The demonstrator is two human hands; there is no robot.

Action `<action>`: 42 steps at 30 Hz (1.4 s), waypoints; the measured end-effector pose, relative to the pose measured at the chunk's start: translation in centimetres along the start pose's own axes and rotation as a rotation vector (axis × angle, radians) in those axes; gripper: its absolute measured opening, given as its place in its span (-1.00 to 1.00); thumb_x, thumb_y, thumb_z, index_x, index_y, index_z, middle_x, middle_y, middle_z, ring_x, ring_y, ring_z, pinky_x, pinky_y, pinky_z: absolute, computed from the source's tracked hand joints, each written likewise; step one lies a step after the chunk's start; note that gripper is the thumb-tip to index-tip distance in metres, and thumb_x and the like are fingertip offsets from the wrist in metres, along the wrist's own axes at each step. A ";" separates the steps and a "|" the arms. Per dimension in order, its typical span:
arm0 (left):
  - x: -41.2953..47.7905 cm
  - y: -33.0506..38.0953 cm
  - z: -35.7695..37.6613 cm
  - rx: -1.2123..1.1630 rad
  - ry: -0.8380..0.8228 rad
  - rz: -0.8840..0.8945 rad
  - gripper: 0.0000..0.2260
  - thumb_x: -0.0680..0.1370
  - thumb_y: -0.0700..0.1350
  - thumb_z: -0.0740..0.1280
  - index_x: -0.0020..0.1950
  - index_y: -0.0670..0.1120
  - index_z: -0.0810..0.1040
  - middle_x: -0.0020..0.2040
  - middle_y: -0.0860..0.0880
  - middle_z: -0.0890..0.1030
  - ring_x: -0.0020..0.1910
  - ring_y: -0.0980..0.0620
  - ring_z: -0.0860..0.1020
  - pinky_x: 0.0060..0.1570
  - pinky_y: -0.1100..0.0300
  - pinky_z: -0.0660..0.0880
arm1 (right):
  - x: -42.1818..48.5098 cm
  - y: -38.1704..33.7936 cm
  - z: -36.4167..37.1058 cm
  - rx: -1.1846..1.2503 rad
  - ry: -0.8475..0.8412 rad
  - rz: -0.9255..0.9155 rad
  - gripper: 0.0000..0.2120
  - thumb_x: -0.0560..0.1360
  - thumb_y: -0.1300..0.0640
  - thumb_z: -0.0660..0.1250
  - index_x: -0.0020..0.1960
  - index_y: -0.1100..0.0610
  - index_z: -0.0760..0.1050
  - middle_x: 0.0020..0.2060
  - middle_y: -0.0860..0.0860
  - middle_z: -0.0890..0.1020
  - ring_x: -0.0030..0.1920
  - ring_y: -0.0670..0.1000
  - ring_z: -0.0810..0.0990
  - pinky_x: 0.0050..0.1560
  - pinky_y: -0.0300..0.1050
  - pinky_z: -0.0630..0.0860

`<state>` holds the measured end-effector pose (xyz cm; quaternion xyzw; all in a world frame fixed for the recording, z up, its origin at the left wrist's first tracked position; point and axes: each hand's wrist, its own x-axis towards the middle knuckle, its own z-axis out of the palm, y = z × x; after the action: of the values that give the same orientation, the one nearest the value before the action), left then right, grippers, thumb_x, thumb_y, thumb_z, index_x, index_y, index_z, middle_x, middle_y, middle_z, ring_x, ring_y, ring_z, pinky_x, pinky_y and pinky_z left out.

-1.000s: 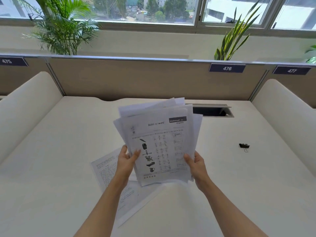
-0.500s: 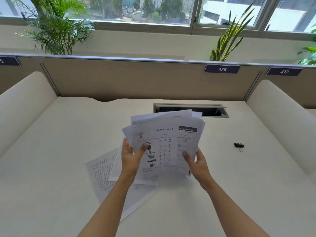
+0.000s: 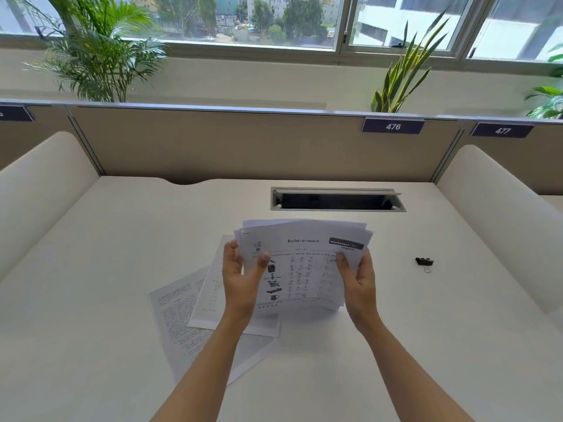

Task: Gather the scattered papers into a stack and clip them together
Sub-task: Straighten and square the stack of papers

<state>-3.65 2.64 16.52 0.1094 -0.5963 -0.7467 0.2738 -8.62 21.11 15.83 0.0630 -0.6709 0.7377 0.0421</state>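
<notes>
Papers (image 3: 307, 266) stood nearly upright at the middle of the white table (image 3: 91, 269), a loose sheaf with uneven top edges and a "Build-a-word" worksheet facing us. We had our left hand (image 3: 240, 281) on the sheaf's 9 o'clock edge, its grip partly closed, thumb across the front sheet and fingers behind. Our right hand (image 3: 358, 283) took the 3 o'clock edge the same way, thumb pressed on the printed face. The sheaf's lower edge bowed just above the table. Two more sheets lay flat below, toward 8 o'clock of our hands: a pale sheet (image 3: 213, 287) overlapping a densely printed text page (image 3: 179, 318). A black binder clip (image 3: 424, 262) sat alone on the table at 3 o'clock, well apart from the sheaf. A cable slot (image 3: 336, 200) opened at 12 o'clock, before the partition (image 3: 213, 141).
</notes>
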 end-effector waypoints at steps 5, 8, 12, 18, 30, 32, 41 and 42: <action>0.9 2.3 1.2 -0.021 0.047 0.135 -0.53 0.48 0.19 0.29 0.12 -0.17 0.35 -0.16 0.03 0.59 -0.23 0.16 0.59 -0.33 0.31 0.53 | 0.0 -3.6 1.6 0.038 0.081 -0.186 -0.74 0.51 -0.05 0.23 0.09 0.09 0.38 -0.12 0.01 0.53 -0.15 -0.03 0.58 -0.28 -0.20 0.55; 1.4 3.0 2.4 -0.006 0.140 0.090 -0.70 0.57 0.06 0.20 0.07 -0.17 0.41 -0.20 -0.02 0.54 -0.30 0.18 0.54 -0.37 0.31 0.48 | 0.7 -5.2 2.1 0.109 0.205 -0.138 -0.84 0.51 -0.03 0.24 -0.09 0.06 0.46 -0.20 0.05 0.56 -0.24 -0.03 0.56 -0.33 -0.21 0.49; 1.7 3.1 3.4 0.027 0.199 0.015 -0.78 0.59 0.09 0.21 -0.14 -0.02 0.43 -0.22 -0.07 0.51 -0.26 0.02 0.49 -0.33 0.17 0.47 | 1.2 -5.3 2.0 0.068 0.258 -0.096 -0.80 0.60 0.11 0.20 -0.15 0.18 0.46 -0.31 -0.10 0.56 -0.33 -0.14 0.54 -0.36 -0.24 0.44; 1.4 2.6 3.5 0.054 0.146 0.036 -0.78 0.51 0.17 0.20 -0.22 0.07 0.36 -0.25 -0.05 0.48 -0.29 0.00 0.49 -0.37 0.16 0.51 | 0.6 -4.6 1.0 0.013 0.103 -0.159 -0.82 0.58 -0.02 0.19 0.07 0.08 0.40 -0.17 -0.12 0.55 -0.17 -0.08 0.58 -0.31 -0.19 0.55; 0.5 0.2 3.4 0.035 0.090 -0.048 -0.85 0.60 -0.02 0.19 -0.07 -0.08 0.44 -0.22 -0.02 0.59 -0.31 0.15 0.61 -0.36 0.25 0.57 | 0.5 -1.7 -1.3 -0.099 0.050 0.011 -0.82 0.63 0.18 0.15 0.10 -0.01 0.48 -0.05 -0.04 0.63 -0.13 -0.17 0.63 -0.26 -0.31 0.56; 0.5 0.3 3.7 0.034 0.070 -0.045 -0.86 0.61 -0.04 0.18 -0.06 -0.07 0.44 -0.20 -0.03 0.60 -0.30 0.14 0.62 -0.36 0.25 0.57 | 0.7 -1.8 -1.5 -0.084 0.068 0.003 -0.83 0.64 0.18 0.13 0.12 0.02 0.46 -0.06 -0.04 0.62 -0.13 -0.17 0.62 -0.26 -0.28 0.58; -0.4 -1.0 3.5 0.047 0.023 -0.137 -0.89 0.58 -0.03 0.21 -0.01 0.00 0.51 -0.10 -0.05 0.65 -0.13 -0.02 0.65 -0.27 0.14 0.62 | -0.9 0.2 -2.0 -0.075 0.051 0.096 -0.81 0.65 0.18 0.08 0.08 -0.06 0.42 0.00 -0.04 0.58 -0.12 -0.25 0.59 -0.21 -0.32 0.56; -0.3 -0.9 3.6 0.040 0.021 -0.128 -0.88 0.56 -0.01 0.22 0.00 0.00 0.52 -0.10 -0.05 0.65 -0.13 -0.03 0.65 -0.25 0.10 0.63 | -0.8 0.0 -2.0 -0.069 0.063 0.096 -0.81 0.65 0.18 0.09 0.08 -0.06 0.43 -0.01 -0.04 0.59 -0.13 -0.25 0.60 -0.22 -0.32 0.57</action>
<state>-5.36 5.89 16.58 0.1605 -0.5999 -0.7495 0.2292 -7.95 23.08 15.53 0.0062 -0.6964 0.7170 0.0299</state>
